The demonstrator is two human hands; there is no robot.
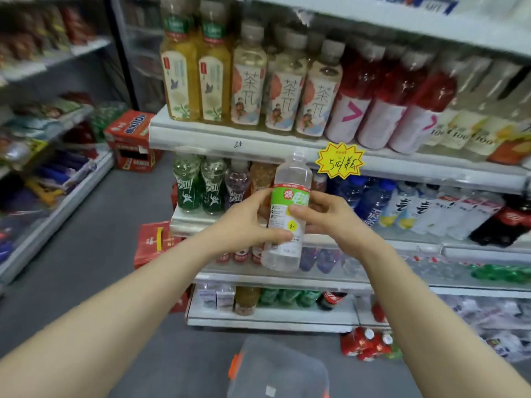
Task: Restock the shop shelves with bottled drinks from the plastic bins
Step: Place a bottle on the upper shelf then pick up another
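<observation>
Head view, clear bottle upright, left hand and right hand fingers curled round label

Fingers hide part of the bottle label; the plastic bin, perhaps lidded, is cut off below.
</observation>
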